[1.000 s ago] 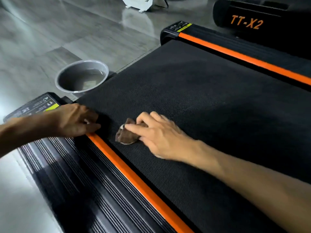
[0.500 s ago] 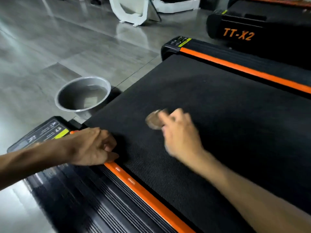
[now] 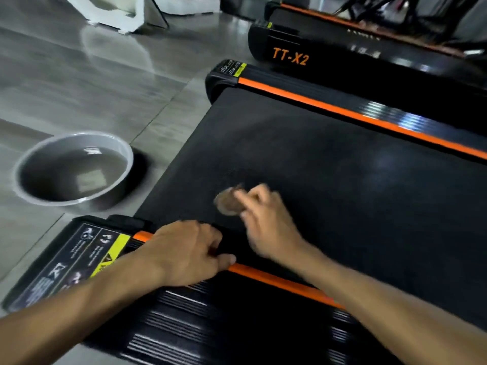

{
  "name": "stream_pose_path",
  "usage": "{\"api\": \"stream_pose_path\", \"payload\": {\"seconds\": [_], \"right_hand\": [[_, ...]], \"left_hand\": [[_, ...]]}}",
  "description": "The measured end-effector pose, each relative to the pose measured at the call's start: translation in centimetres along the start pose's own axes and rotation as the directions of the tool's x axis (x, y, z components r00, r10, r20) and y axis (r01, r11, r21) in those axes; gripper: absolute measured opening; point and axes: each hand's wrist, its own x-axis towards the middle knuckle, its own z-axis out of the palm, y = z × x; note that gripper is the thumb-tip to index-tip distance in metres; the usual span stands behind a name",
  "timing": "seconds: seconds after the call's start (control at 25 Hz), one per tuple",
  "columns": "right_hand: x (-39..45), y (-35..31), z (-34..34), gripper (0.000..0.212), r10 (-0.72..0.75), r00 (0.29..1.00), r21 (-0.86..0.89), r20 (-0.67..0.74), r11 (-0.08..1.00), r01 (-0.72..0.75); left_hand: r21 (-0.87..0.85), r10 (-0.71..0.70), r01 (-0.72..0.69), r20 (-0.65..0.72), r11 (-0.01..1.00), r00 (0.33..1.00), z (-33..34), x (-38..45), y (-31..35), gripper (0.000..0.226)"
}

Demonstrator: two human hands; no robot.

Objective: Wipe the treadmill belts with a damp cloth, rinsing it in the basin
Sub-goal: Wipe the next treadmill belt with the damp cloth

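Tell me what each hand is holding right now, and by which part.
The right hand grips the brown cloth by its near edge, on the belt. The left hand holds nothing; it rests on the side rail.

I saw the grey tiled floor carrying a basin of water and 2 treadmills, with a white stand farther back.
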Motion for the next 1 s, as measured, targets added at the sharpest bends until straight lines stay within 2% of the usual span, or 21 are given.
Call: {"api": "stream_pose_path", "payload": {"seconds": [0.08,0.12,0.2,0.24,0.32,0.36,0.44,0.48,0.52,0.56,0.6,0.64,0.68,0.72,0.76,0.8,0.84,0.88,0.92,0.96,1.0], "right_hand": [[-1.5,-3.0,-0.3,0.046,-0.121,0.983,0.136,0.141,0.985,0.102],[-1.4,-2.9,-0.6,0.047,-0.144,0.976,0.134,0.166,0.983,0.122],[-0.3,-0.4,-1.2,0.048,-0.141,0.977,0.022,0.159,0.99,0.14],[0.3,2.0,-1.1,0.047,-0.121,0.987,-0.067,0.109,0.989,0.129],[2.6,8.4,-1.7,0.045,0.054,0.997,-0.201,-0.059,0.978,-0.065],[4.0,11.3,-2.6,0.043,0.244,0.96,-0.193,-0.136,0.944,-0.267],[7.3,14.7,-3.7,0.037,0.657,0.732,-0.027,-0.181,0.741,-0.671],[8.7,14.3,-3.6,0.037,0.737,0.656,-0.01,-0.161,0.664,-0.748],[10.0,13.1,-2.7,0.036,0.709,0.686,-0.065,-0.163,0.686,-0.725],[11.1,11.3,-1.3,0.036,0.591,0.787,-0.097,-0.18,0.785,-0.612],[11.5,8.7,0.3,0.035,0.404,0.895,-0.08,-0.189,0.902,-0.424],[11.6,6.0,1.8,0.035,0.183,0.97,-0.035,-0.157,0.981,-0.191],[11.4,3.5,3.1,0.037,-0.05,0.994,0.008,-0.096,0.999,0.051],[11.4,2.0,4.0,0.038,-0.251,0.967,0.051,-0.032,0.966,0.252],[12.3,2.0,4.2,0.039,-0.38,0.925,0.068,0.022,0.923,0.378],[13.8,3.5,4.1,0.038,-0.441,0.896,0.046,0.056,0.897,0.439],[15.6,5.8,4.1,0.037,-0.436,0.898,-0.048,0.057,0.897,0.439],[17.5,9.0,4.0,0.037,-0.333,0.943,-0.135,0.025,0.933,0.333],[19.5,13.0,3.4,0.038,-0.158,0.986,-0.195,-0.06,0.97,0.143],[21.3,17.1,2.1,0.036,0.056,0.988,-0.221,-0.147,0.971,-0.088],[22.7,21.0,0.6,0.034,0.292,0.933,-0.203,-0.208,0.921,-0.334]], "left_hand": [[-0.048,0.026,-0.024,0.054,0.999,0.998,-0.6,-0.1,0.0,0.046],[-0.055,0.026,-0.022,0.069,0.998,0.997,-0.9,-0.2,0.0,0.046],[-0.043,0.023,-0.02,0.059,0.999,0.998,-1.1,-0.4,-0.3,0.046],[-0.035,0.025,-0.024,0.043,0.999,0.999,-0.9,-0.5,-0.5,0.047],[-0.028,0.043,-0.043,0.005,0.999,0.999,-0.4,-0.5,-0.8,0.049],[-0.034,0.041,-0.041,-0.004,0.999,0.999,-0.2,-0.5,-1.0,0.051],[-0.05,0.026,-0.026,0.006,0.998,1.0,-0.1,-0.3,-1.5,0.054],[-0.056,0.025,-0.022,0.041,0.998,0.999,-0.5,-0.4,-1.8,0.055],[-0.067,0.009,-0.003,0.084,0.998,0.996,-1.0,-0.1,-2.0,0.053],[-0.092,-0.012,0.023,0.121,0.995,0.993,-1.3,0.5,-2.3,0.049],[-0.148,-0.039,0.06,0.142,0.987,0.989,-1.5,1.2,-2.5,0.042],[-0.228,-0.06,0.089,0.131,0.97,0.99,-1.6,2.1,-2.7,0.036],[-0.308,-0.086,0.111,0.094,0.945,0.992,-1.7,3.1,-3.0,0.031],[-0.353,-0.111,0.109,0.015,0.929,0.994,-1.7,4.0,-3.5,0.03],[-0.332,-0.114,0.081,-0.083,0.94,0.99,-1.9,5.0,-4.0,0.031],[-0.284,-0.104,0.057,-0.156,0.957,0.982,-2.2,5.8,-4.6,0.031],[-0.249,-0.095,0.044,-0.195,0.967,0.976,-2.7,6.5,-5.2,0.031],[-0.235,-0.096,0.046,-0.205,0.971,0.974,-3.0,7.1,-5.8,0.031],[-0.236,-0.099,0.049,-0.206,0.971,0.973,-3.2,7.6,-6.5,0.033],[-0.232,-0.097,0.045,-0.215,0.972,0.972,-3.2,7.9,-6.9,0.037],[-0.211,-0.085,0.035,-0.231,0.977,0.969,-3.0,8.3,-7.2,0.04]]}}
